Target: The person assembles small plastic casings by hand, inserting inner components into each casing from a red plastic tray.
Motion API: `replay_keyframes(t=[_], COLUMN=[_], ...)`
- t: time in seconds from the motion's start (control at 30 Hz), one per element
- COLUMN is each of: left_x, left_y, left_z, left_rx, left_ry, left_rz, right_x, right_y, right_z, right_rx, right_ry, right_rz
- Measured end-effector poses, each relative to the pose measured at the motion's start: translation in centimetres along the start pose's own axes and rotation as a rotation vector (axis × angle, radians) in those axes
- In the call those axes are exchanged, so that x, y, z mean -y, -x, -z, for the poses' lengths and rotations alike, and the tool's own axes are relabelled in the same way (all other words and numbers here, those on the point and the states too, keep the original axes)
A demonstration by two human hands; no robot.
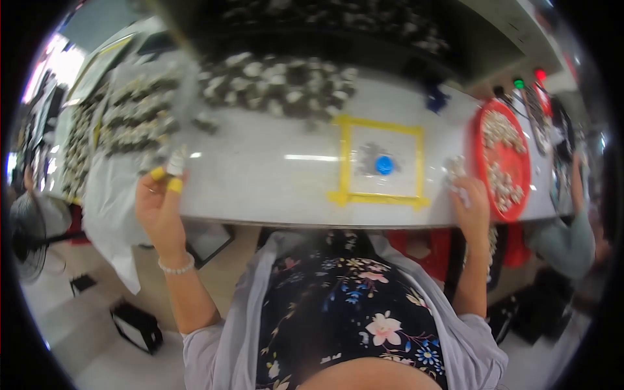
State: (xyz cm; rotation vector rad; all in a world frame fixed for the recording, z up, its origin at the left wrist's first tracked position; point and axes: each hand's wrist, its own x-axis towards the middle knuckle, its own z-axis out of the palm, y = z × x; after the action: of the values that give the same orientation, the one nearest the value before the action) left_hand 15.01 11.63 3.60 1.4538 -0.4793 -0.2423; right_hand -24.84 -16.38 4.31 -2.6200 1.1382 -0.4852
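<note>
At the left of the table, my left hand (160, 207) is closed, with yellow covers on its thumb and a finger. Pinched between those fingertips is a small white-and-silvery piece (175, 161), its exact kind blurred. My right hand (472, 203) is beside the red tray, its fingers bent and wearing pale covers. Small whitish pieces (456, 166) lie at these fingertips; whether any is gripped cannot be made out. Between my hands, a rectangle of yellow tape (345, 159) marks the white tabletop. Inside it sits a round blue object (385, 165) beside a grey smudge.
The oval red tray (506, 161) holds many small pale pieces. Rows of dark-and-white pieces (140, 120) rest on plastic sheeting (107, 214) at left; more (273, 84) lie along the back under a dark shelf. A fan (27, 244) stands far left. Another person's arm (575, 227) shows far right.
</note>
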Motion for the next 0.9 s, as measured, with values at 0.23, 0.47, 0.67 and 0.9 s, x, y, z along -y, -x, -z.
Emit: replay_keyframes(t=[0.23, 0.47, 0.67, 0.9], left_x=[0.1, 1.7, 1.0, -0.9], left_y=[-3.9, -5.3, -4.8, -2.7], left_z=[10.0, 9.6, 9.7, -2.4], left_rx=[-0.314, -0.199, -0.116, 0.093], left_ry=[-0.472, -0.694, -0.881, -0.878], left_rz=[-0.111, -0.046, -0.089, -0.396], right_x=[0.9, 0.2, 2.1, 5.4], right_y=[-0.6, 0.0, -0.8, -2.3], right_z=[-0.5, -0.9, -0.8, -2.3], right_rx=[0.063, 0.002, -0.018, 0.056], right_ry=[-0.131, -0.149, -0.214, -0.283], right_rz=[-0.088, -0.11, -0.084, 0.036])
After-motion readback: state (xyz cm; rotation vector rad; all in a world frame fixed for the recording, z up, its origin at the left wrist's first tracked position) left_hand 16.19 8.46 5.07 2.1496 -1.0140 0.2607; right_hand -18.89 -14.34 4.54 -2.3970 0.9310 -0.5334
